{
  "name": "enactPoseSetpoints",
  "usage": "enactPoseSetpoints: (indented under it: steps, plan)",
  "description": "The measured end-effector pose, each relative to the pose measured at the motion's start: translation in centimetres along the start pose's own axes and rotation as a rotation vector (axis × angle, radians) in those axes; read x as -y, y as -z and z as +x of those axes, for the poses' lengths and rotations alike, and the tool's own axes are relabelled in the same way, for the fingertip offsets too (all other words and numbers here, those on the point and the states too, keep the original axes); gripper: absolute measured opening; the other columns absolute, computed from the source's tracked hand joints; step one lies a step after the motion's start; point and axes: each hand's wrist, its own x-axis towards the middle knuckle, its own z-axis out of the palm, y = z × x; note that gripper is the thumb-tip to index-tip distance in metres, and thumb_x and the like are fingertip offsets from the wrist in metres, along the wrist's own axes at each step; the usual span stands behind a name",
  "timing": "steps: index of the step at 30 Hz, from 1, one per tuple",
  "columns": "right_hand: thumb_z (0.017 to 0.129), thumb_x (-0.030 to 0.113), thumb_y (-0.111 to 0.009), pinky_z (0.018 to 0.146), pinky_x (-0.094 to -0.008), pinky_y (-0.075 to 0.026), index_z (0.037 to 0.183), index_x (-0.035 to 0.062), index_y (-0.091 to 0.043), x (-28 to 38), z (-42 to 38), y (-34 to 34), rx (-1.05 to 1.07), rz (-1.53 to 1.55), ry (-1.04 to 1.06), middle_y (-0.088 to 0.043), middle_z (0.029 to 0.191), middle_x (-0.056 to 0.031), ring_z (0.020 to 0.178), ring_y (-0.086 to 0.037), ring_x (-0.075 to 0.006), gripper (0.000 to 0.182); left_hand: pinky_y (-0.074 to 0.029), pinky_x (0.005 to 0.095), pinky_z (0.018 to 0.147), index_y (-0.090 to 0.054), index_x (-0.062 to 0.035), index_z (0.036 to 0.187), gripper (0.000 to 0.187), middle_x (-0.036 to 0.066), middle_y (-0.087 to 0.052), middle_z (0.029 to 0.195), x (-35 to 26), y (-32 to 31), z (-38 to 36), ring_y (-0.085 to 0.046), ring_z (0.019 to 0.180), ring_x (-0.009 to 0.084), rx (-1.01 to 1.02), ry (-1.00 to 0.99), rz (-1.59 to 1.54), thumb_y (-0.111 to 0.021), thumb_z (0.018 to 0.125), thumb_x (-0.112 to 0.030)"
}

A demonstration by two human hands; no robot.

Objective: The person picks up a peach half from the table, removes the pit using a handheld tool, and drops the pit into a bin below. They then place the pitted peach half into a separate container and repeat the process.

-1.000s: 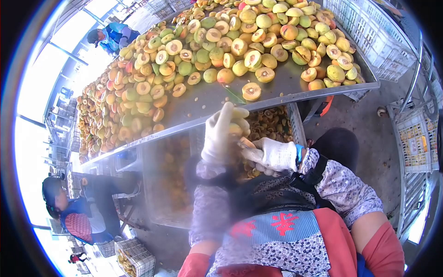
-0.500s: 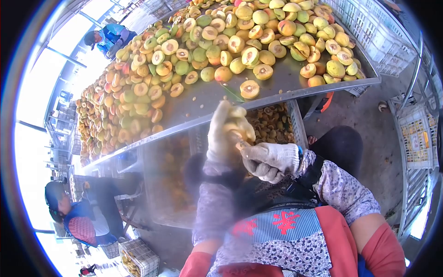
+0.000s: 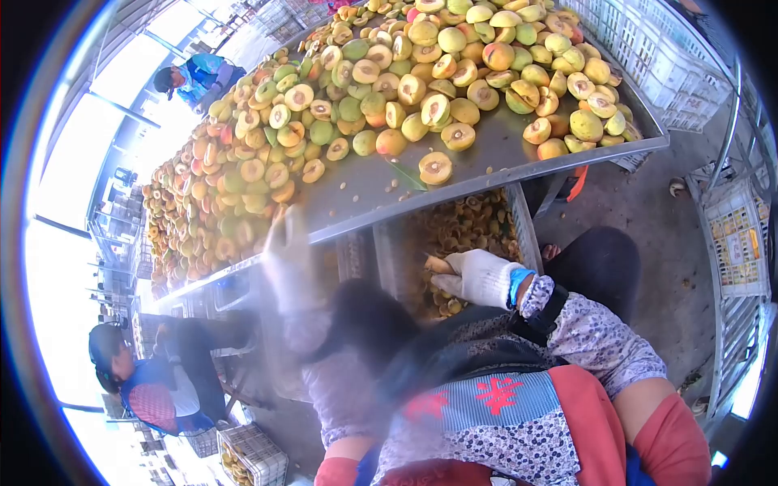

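Observation:
My left hand (image 3: 285,255), in a pale glove, is at the table's front edge beside the heaped fruit; motion blur hides its fingers and anything in them. My right hand (image 3: 482,277), also gloved, is closed on a small tan tool (image 3: 438,265) whose exact kind I cannot make out. It hovers over a crate of fruit pieces (image 3: 478,231) below the table edge. Cut yellow-green peaches (image 3: 389,89) are piled on the metal table (image 3: 356,190), many with the pit showing. One peach half (image 3: 435,168) lies apart near the front edge, next to a green leaf (image 3: 405,174).
A co-worker (image 3: 154,377) sits at the lower left, and another person (image 3: 198,79) is at the far side of the table. White crates (image 3: 660,69) are stacked at the upper right. A crate with fruit (image 3: 253,454) stands on the floor at lower left.
My hands have moved apart. The left has swept leftward from above the crate to the table edge; the right has turned slightly and remains over the crate, still holding the tan tool.

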Motion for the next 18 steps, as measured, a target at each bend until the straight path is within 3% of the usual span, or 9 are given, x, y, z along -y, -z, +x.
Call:
enactPoseSetpoints:
  steps: [1, 5, 7, 9, 11, 13, 15, 16, 18]
  plan:
    - [0.095, 0.044, -0.054, 0.086, -0.0466, -0.05, 0.106, -0.0004, -0.066, -0.2, 0.0, -0.2, -0.04, -0.071, 0.043, -0.069, 0.097, -0.0254, 0.096, -0.065, -0.0411, 0.047, -0.05, 0.0289, 0.082, -0.065, 0.0032, 0.12, 0.048, 0.01, -0.07, 0.104, -2.0, -2.9, 0.4, -0.062, 0.092, 0.0138, 0.025, 0.066, -0.293, -0.066, 0.095, -0.038]
    - [0.094, 0.044, -0.054, 0.086, -0.0483, -0.05, 0.103, 0.0004, -0.066, 0.0, -1.3, 2.1, -0.069, -0.095, -0.051, -0.069, 0.097, -0.0239, 0.096, -0.065, -0.0419, 0.046, -0.049, 0.0346, 0.094, -0.057, -0.0015, 0.133, 0.061, 0.02, -0.068, 0.118, -5.5, -13.9, 2.0, -0.064, 0.11, 0.0244, 0.286, -0.215, 0.076, -0.072, 0.088, -0.039]
    - [0.093, 0.044, -0.054, 0.085, -0.0491, -0.05, 0.104, 0.0018, -0.066, 0.1, -2.0, 3.2, -0.115, -0.11, -0.035, -0.069, 0.098, -0.0237, 0.096, -0.065, -0.0424, 0.045, -0.049, 0.0374, 0.096, -0.056, -0.003, 0.134, 0.063, 0.022, -0.067, 0.122, -8.0, -16.0, 2.9, -0.064, 0.112, 0.0269, 0.649, -0.116, 0.303, -0.075, 0.083, -0.035]
    - [0.094, 0.044, -0.053, 0.085, -0.05, -0.05, 0.104, 0.0026, -0.067, 0.0, -2.1, 3.8, -0.222, -0.149, -0.092, -0.069, 0.096, -0.024, 0.094, -0.065, -0.0431, 0.045, -0.051, 0.0352, 0.091, -0.059, -0.0034, 0.129, 0.059, 0.018, -0.07, 0.114, -5.9, -18.1, 3.5, -0.066, 0.104, 0.0218, 0.541, -0.173, 0.226, -0.076, 0.079, -0.031]
    - [0.092, 0.035, -0.064, 0.074, -0.0466, -0.051, 0.103, 0.0017, -0.064, -1.7, -0.9, 3.0, -0.354, -0.094, -0.078, -0.068, 0.087, -0.0239, 0.087, -0.066, -0.0419, 0.035, -0.051, 0.0401, 0.089, -0.063, -0.0059, 0.118, 0.05, 0.019, -0.07, 0.109, -4.6, -18.1, 4.4, -0.067, 0.1, 0.0332, 0.743, -0.145, 0.011, -0.073, 0.08, -0.037]
    - [0.094, 0.028, -0.063, 0.072, -0.0453, -0.051, 0.104, 0.0013, -0.063, -1.6, 0.0, 3.0, -0.615, 0.144, 0.149, -0.067, 0.087, -0.0234, 0.086, -0.065, -0.0426, 0.028, -0.054, 0.0357, 0.081, -0.066, -0.0005, 0.109, 0.038, 0.013, -0.071, 0.098, -5.6, -16.8, 2.6, -0.069, 0.088, 0.0262, 0.633, -0.02, -0.271, -0.072, 0.083, -0.028]
    - [0.095, 0.022, -0.062, 0.07, -0.0448, -0.05, 0.104, 0.0009, -0.063, -0.3, 0.1, 3.6, -0.578, 0.224, 0.102, -0.066, 0.085, -0.0231, 0.085, -0.065, -0.0435, 0.023, -0.053, 0.0316, 0.074, -0.063, 0.0033, 0.106, 0.03, 0.01, -0.068, 0.089, -7.6, -14.3, 1.1, -0.067, 0.081, 0.0205, 0.479, 0.254, -0.854, -0.068, 0.087, -0.018]
    - [0.095, 0.022, -0.063, 0.07, -0.045, -0.05, 0.104, 0.0004, -0.063, 0.3, 0.2, 3.5, -0.639, 0.244, 0.193, -0.067, 0.085, -0.0232, 0.086, -0.065, -0.0435, 0.024, -0.054, 0.0286, 0.071, -0.062, -0.0027, 0.11, 0.029, 0.005, -0.067, 0.094, -8.2, -13.1, 0.3, -0.066, 0.081, 0.0166, 0.521, 0.262, -0.943, -0.063, 0.097, -0.029]
    - [0.093, 0.026, -0.062, 0.072, -0.0489, -0.051, 0.102, 0.0013, -0.062, 0.7, 0.6, 3.0, -0.673, 0.186, 0.229, -0.067, 0.087, -0.0248, 0.086, -0.064, -0.0446, 0.026, -0.054, 0.03, 0.071, -0.062, -0.003, 0.11, 0.033, 0.006, -0.066, 0.096, -8.4, -11.9, -1.2, -0.066, 0.083, 0.0176, 0.544, 0.232, -1.024, -0.06, 0.098, -0.033]
